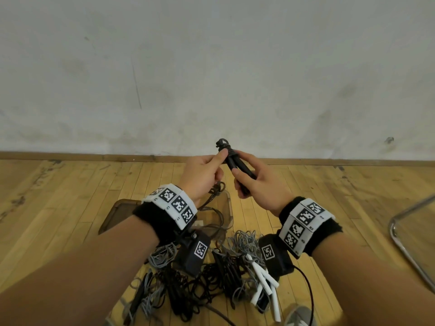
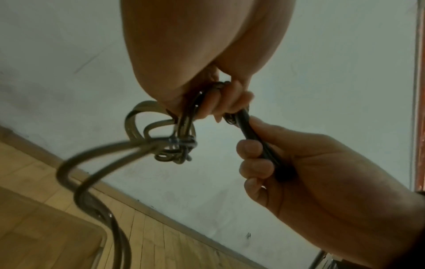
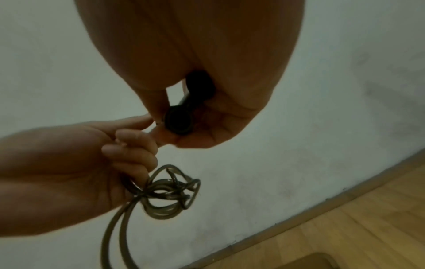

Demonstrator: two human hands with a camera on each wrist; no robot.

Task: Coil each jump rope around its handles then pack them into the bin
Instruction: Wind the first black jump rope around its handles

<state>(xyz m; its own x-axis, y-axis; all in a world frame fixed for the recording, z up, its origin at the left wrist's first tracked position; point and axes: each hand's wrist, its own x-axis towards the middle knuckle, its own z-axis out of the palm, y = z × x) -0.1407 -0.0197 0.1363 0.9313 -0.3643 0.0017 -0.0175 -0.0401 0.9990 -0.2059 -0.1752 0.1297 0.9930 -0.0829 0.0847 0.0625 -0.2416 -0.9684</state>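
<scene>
Both hands are raised in front of the wall in the head view. My right hand (image 1: 247,177) grips the two black handles (image 1: 236,167) of a jump rope, held side by side and tilted up to the left. Their round ends (image 3: 178,120) show in the right wrist view. My left hand (image 1: 211,165) pinches the dark cord (image 2: 174,145) beside the handles' top, where a few turns are wrapped (image 1: 223,144). A loose tangle of loops (image 3: 170,193) hangs below the left fingers, and two strands trail down toward the clear bin (image 1: 229,208) on the floor.
A brown translucent lid (image 1: 117,215) lies left of the bin. A pile of grey and black ropes (image 1: 200,278) with white handles (image 1: 263,276) sits on the wooden floor near me. A chrome chair frame (image 1: 404,238) stands at the right. The wall is straight ahead.
</scene>
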